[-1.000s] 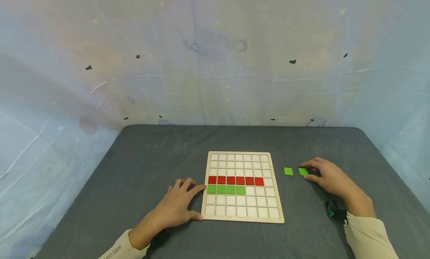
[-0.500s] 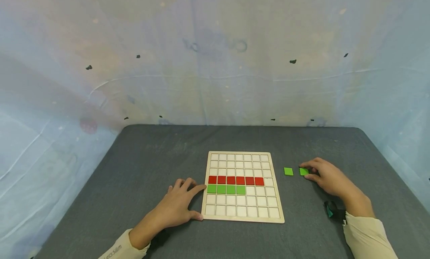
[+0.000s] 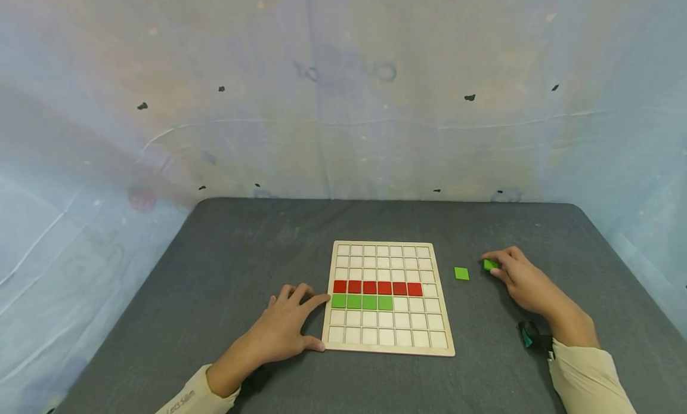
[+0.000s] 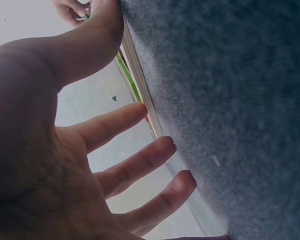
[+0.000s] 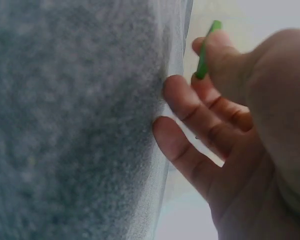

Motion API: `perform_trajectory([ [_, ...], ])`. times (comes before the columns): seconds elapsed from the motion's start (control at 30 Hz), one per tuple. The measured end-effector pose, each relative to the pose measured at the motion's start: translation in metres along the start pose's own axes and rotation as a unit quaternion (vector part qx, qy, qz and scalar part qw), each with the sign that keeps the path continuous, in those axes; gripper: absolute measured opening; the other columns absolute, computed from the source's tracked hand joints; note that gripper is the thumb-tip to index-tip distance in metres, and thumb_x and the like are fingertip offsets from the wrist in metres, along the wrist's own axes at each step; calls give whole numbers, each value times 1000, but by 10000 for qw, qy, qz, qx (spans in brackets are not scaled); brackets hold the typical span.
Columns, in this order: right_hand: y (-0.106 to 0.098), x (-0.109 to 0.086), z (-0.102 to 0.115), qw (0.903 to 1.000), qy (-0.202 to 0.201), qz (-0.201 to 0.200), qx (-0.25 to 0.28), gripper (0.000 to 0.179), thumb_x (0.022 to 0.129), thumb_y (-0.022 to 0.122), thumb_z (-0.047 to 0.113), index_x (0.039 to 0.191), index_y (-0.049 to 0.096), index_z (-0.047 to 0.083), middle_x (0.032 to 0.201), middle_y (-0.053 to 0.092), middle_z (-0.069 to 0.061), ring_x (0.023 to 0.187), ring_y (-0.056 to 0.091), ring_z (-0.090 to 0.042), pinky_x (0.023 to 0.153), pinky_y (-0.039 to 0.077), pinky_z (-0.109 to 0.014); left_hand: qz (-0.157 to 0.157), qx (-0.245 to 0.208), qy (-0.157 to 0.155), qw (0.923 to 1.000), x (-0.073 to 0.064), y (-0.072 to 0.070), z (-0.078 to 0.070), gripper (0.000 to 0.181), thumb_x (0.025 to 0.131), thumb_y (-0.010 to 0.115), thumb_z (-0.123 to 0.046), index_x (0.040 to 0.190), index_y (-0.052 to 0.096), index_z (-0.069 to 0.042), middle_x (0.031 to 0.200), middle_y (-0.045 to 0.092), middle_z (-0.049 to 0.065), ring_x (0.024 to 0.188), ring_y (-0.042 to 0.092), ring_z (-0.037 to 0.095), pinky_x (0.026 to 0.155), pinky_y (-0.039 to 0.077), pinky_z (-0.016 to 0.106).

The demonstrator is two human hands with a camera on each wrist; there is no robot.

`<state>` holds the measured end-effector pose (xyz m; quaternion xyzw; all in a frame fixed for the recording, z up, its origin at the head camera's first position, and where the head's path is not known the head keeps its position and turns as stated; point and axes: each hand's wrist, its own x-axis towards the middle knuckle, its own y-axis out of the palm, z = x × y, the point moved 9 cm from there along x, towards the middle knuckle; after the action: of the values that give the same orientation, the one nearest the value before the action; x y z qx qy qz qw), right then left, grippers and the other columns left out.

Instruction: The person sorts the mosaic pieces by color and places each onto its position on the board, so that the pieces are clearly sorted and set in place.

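A pale wooden grid board lies on the dark cloth-covered table. One of its rows carries several red square tiles; the row below, nearer the person, has several green tiles at its left end. My left hand touches the board's left edge with thumb and index finger, the other fingers spread. To the right of the board, my right hand pinches a green tile between thumb and fingers, raised off the cloth. Another green tile lies flat between the board and that hand.
The table extends on all sides of the board. A pale draped sheet with dark spots stands behind it and along both sides. A black strap with a green part is at the right wrist.
My right hand has lifted the farther green tile from the table, its fingers rising slightly with it. My left hand and the board have stayed in place.
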<state>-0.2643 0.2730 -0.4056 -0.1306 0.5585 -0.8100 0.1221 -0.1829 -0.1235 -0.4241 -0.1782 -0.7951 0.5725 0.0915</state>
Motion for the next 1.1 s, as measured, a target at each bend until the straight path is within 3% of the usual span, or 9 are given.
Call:
perform_trajectory([
  [0.33, -4, 0, 6, 9991, -317, -233, 151, 30, 105, 48, 13, 133, 53, 0, 117, 50, -19, 93, 50, -23, 77, 44, -44, 0, 20, 30, 10000, 0, 1, 0, 84, 70, 86, -51, 144, 53, -27, 129, 52, 3, 119, 46, 31, 93, 38, 77],
  [0.47, -3, 1, 8, 9991, -341, -216, 119, 32, 106, 48, 15, 134, 52, 0, 119, 51, -21, 95, 52, -26, 78, 45, -46, 3, 30, 44, 10000, 1, 1, 1, 85, 71, 85, -51, 145, 52, -27, 129, 52, 3, 120, 46, 31, 94, 38, 76],
  [0.67, -3, 6, 16, 9994, -303, -184, 11, 34, 105, 50, 19, 137, 53, 6, 117, 55, -18, 89, 53, -20, 74, 46, -41, 25, 38, 10, 10000, 1, 2, 1, 84, 71, 85, -51, 144, 52, -27, 129, 52, 3, 120, 46, 31, 94, 38, 76],
  [1.1, -3, 17, 63, 9971, -628, -354, -257, 36, 100, 60, 19, 136, 57, 12, 113, 58, -7, 87, 57, -15, 72, 49, -38, 57, 15, -16, 10000, 0, 2, 1, 84, 71, 85, -51, 145, 52, -28, 130, 51, 3, 120, 45, 32, 94, 38, 76],
])
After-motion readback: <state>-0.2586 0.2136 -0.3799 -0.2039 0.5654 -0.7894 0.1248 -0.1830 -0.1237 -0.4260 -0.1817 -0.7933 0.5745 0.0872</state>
